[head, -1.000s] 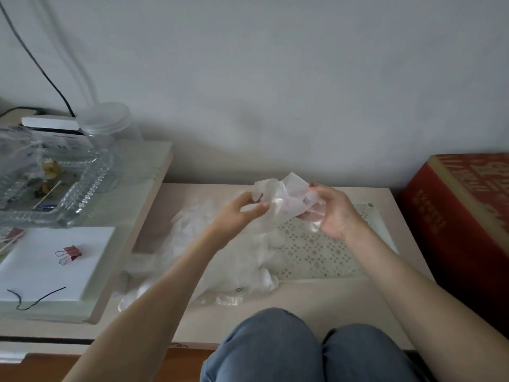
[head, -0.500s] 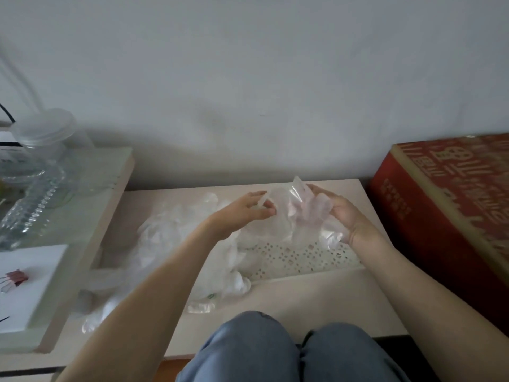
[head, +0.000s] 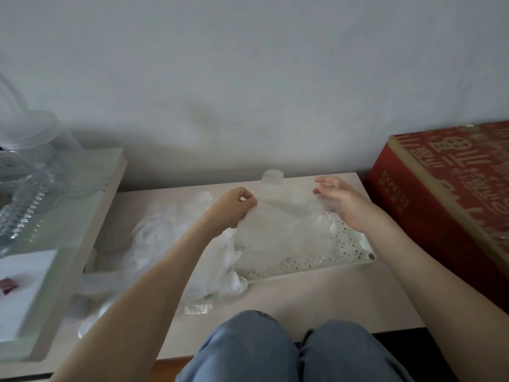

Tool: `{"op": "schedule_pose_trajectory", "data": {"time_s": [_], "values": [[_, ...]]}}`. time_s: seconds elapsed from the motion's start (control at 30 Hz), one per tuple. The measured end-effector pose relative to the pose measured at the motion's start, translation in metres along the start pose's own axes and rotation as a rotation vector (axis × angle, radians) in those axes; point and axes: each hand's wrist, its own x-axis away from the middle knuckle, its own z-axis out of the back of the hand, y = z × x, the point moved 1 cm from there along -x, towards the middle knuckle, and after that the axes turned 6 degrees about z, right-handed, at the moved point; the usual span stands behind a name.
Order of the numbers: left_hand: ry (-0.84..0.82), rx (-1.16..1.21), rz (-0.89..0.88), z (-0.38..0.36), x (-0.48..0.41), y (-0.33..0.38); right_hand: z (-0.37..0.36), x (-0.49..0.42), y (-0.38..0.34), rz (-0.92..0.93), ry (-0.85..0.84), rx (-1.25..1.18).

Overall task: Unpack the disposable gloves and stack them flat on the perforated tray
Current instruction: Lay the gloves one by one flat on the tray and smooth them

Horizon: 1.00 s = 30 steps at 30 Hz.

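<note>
In the middle of the frame a clear glove (head: 286, 219) is stretched out between the two hands, hanging low over the far part of the tray (head: 360, 250), with one stub of it poking up at the top. It is apart from the tray at its upper edge; whether its lower edge already touches the holes I cannot tell, as the film is too faint. The left hand (head: 234, 209) is curled, thumb against fingers, pinching the glove's left edge. The right hand (head: 343, 206) sits at the glove's right edge with fingers reaching forward, but it is blurred and film lies across it, so I cannot tell whether it grips or only props the film. Holding the glove by opposite edges pulls the creases out, which I judge is meant to let it go down flat rather than bunched. The tray lies right of centre on the table (head: 316, 301), within easy reach of both arms. A crumpled pile (head: 170, 238) of clear gloves lies just left of the tray, overlapping its near left corner, so most of the job looks undone. Thin film like this clings and catches air, so lowering it slowly seems wise. A red box (head: 440, 199) stands at the right edge.
</note>
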Motion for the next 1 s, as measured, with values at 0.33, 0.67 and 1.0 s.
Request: {"op": "schedule_pose_trajectory", "data": {"time_s": [0.33, 0.67, 1.0], "values": [[-0.029, -0.191, -0.216, -0.004, 0.019, 0.031, -0.070, -0.011, -0.033, 0.305, -0.370, 1.010], [-0.117, -0.098, -0.107, 0.006, 0.014, 0.015, -0.033, -0.003, -0.021, 0.198, -0.288, 0.130], [-0.146, 0.239, 0.000, -0.017, 0.008, 0.015, -0.032, -0.005, -0.014, 0.157, -0.243, 0.113]]}}
